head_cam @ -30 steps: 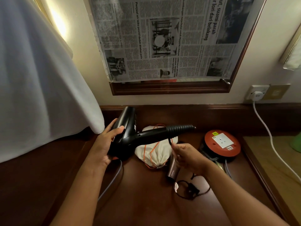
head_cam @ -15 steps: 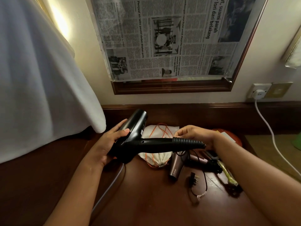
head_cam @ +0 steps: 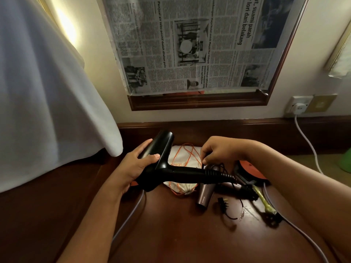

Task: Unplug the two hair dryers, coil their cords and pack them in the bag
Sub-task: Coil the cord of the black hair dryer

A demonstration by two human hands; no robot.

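My left hand (head_cam: pixel 133 168) grips the barrel of a black hair dryer (head_cam: pixel 171 168), held above the dark wooden table (head_cam: pixel 180 238) with its handle pointing right. My right hand (head_cam: pixel 220 150) sits just behind the handle's ribbed end, fingers pinched on the thin black cord (head_cam: pixel 222 166). The cord's black plug (head_cam: pixel 224 203) lies loose on the table. A second, bronze hair dryer (head_cam: pixel 206 194) lies under the black handle. The white drawstring bag (head_cam: pixel 182 162) with orange cord rests behind both dryers.
An orange round extension reel (head_cam: pixel 248 171) lies under my right forearm. A white plug (head_cam: pixel 299 107) sits in the wall socket, its white cable running down right. A grey cable (head_cam: pixel 129 215) crosses the table. White cloth (head_cam: pixel 47 92) hangs at left.
My right hand has moved from below the handle to behind its ribbed end, carrying the cord. The black dryer has tilted so its handle points right and slightly down.
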